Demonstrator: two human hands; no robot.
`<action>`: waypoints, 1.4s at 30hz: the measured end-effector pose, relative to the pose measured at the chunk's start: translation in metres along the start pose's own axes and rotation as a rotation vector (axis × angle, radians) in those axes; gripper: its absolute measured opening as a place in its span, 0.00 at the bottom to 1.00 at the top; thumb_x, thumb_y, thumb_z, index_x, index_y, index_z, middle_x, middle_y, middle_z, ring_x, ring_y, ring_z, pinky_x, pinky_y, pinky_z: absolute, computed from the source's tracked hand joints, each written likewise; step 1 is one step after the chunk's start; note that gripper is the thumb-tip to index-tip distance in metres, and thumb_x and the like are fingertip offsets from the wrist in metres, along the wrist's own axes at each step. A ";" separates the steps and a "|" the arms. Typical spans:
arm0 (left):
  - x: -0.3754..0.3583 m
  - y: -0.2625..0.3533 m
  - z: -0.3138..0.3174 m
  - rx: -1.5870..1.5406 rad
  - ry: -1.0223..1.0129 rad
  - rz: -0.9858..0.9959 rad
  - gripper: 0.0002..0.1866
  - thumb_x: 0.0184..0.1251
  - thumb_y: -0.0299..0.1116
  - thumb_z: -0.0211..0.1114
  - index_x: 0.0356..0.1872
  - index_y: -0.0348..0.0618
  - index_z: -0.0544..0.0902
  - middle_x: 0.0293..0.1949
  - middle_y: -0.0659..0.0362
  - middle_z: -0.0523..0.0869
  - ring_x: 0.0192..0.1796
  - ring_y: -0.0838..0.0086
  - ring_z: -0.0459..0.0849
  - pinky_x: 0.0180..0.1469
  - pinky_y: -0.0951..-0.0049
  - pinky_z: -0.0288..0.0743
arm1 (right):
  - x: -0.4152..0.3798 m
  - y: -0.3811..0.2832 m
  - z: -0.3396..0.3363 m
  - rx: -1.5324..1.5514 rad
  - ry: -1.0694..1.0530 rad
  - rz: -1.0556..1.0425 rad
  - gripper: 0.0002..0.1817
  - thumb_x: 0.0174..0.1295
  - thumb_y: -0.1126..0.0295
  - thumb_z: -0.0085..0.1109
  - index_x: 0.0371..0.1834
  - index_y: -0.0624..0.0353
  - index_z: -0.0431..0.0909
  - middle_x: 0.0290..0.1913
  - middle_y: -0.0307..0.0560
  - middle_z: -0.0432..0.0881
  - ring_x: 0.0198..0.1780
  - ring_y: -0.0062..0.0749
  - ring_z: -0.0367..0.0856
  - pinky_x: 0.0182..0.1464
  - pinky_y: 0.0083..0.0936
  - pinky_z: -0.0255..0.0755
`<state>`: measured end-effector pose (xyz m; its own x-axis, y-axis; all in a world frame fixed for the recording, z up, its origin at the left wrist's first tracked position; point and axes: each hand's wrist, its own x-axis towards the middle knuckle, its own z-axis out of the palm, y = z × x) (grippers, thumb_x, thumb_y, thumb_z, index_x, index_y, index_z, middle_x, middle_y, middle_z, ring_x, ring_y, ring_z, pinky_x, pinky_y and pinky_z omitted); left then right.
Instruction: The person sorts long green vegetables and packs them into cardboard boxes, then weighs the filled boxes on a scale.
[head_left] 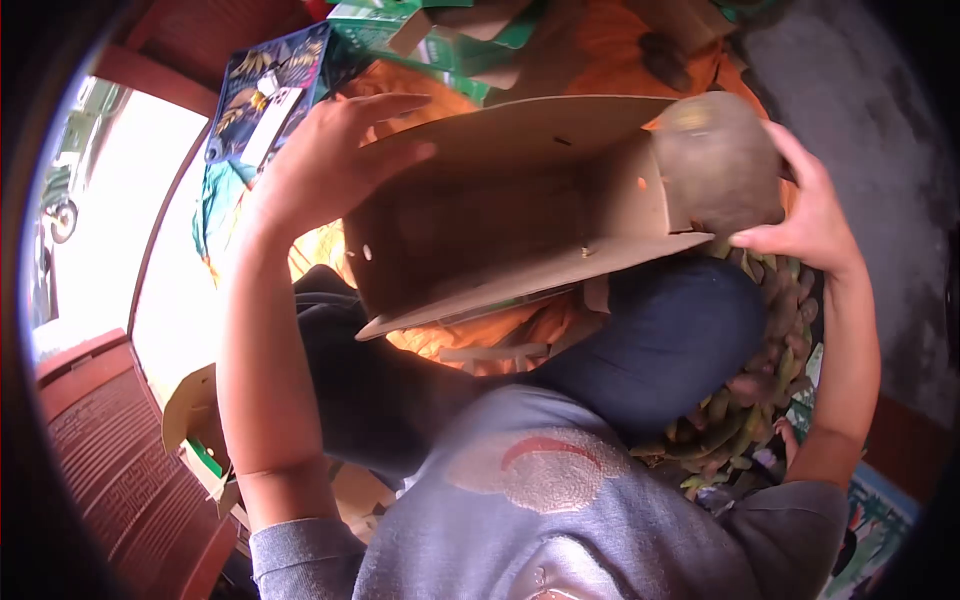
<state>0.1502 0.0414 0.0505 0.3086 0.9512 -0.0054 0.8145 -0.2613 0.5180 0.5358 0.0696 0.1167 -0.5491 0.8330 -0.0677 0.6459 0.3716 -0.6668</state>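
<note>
Single view from the wearer's head, facing forward and steeply down.
The lens lies close above the shirt [640, 535], with the box [480, 215] near mid-view between left hand [335, 150] and right hand [815, 215]; the wide field is round-edged.

- Box [520, 285]: before the person, between left hand [330, 150] and right hand [812, 215]
- Lump [722, 165]: in right hand, at box's right end
- Produce pile [735, 415]: right of leg [690, 330]
- Carton [375, 42]: beyond box
</note>
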 end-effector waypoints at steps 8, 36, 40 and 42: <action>-0.009 -0.018 0.023 0.024 0.007 -0.025 0.12 0.64 0.32 0.57 0.45 0.39 0.80 0.32 0.46 0.83 0.38 0.52 0.81 0.43 0.59 0.74 | 0.133 -0.017 0.177 -0.410 -0.866 0.000 0.41 0.33 0.53 0.72 0.49 0.70 0.71 0.45 0.61 0.79 0.48 0.50 0.78 0.52 0.35 0.71; -0.009 0.000 0.022 -0.081 -0.017 -0.074 0.10 0.61 0.24 0.54 0.43 0.39 0.78 0.31 0.44 0.81 0.37 0.49 0.80 0.39 0.57 0.73 | 0.163 0.027 0.268 -0.361 -0.984 -0.395 0.34 0.50 0.50 0.65 0.56 0.61 0.71 0.53 0.55 0.76 0.56 0.46 0.73 0.57 0.37 0.67; -0.007 0.004 0.025 -0.075 -0.017 -0.055 0.10 0.65 0.30 0.56 0.44 0.38 0.78 0.31 0.44 0.82 0.36 0.51 0.81 0.37 0.60 0.73 | 0.129 -0.021 0.122 0.178 -0.820 -0.300 0.16 0.61 0.60 0.56 0.41 0.64 0.79 0.37 0.48 0.82 0.42 0.34 0.79 0.46 0.28 0.71; -0.004 0.007 0.025 -0.076 -0.022 -0.045 0.13 0.66 0.31 0.56 0.47 0.37 0.78 0.31 0.45 0.83 0.37 0.53 0.83 0.39 0.64 0.74 | 0.087 -0.005 0.040 0.478 -0.444 -0.168 0.11 0.65 0.68 0.52 0.35 0.66 0.80 0.33 0.43 0.82 0.38 0.24 0.80 0.45 0.20 0.72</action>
<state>0.1669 0.0322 0.0330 0.2834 0.9578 -0.0484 0.7887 -0.2041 0.5800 0.4637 0.1236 0.0844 -0.8535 0.4942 -0.1652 0.2833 0.1739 -0.9431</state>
